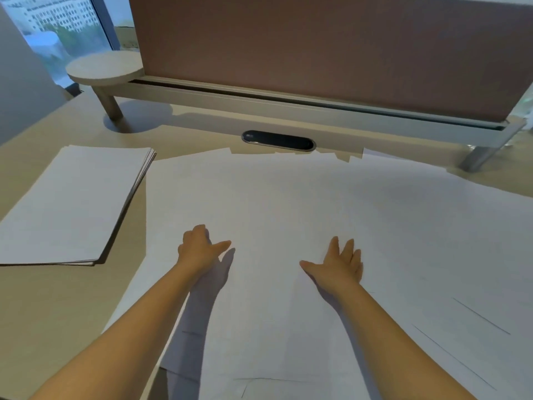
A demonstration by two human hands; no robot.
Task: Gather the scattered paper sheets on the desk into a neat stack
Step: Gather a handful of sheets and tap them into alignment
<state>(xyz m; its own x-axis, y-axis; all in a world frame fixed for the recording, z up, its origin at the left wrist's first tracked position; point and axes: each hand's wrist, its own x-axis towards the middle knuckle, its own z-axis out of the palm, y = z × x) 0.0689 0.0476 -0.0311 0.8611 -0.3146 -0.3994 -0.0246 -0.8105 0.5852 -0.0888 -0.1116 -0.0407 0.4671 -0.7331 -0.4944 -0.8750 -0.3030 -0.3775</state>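
White paper sheets [331, 203] lay loose and overlapping over the middle and right of the desk [57, 307], their far corners fanned out just short of the cable grommet [278, 140], and a gathered stack [69, 203] already sat to the left, well apart from my hands and a little ragged along its right edge. I had both hands down on the spread. My left hand [199, 249] rested with its thumb pointing right and its fingers bent downward onto the paper; whether they pinched a sheet's edge I could not tell. My right hand [340, 264] lay flat, fingers straight and slightly splayed, holding nothing. I judged the step to be drawing the loose sheets together, and the sound way seemed to be pressing lightly with flat palms and sliding inward from both sides, so the sheets rode over one another instead of buckling. Too much weight, I reckoned, would crease the top sheet or drag only that one. The outlying corners near the far edge and the sheets low on the right would need their own sweep. Beyond stood the brown partition screen [317, 53] on its rail, and a round shelf [105, 67] at the left.
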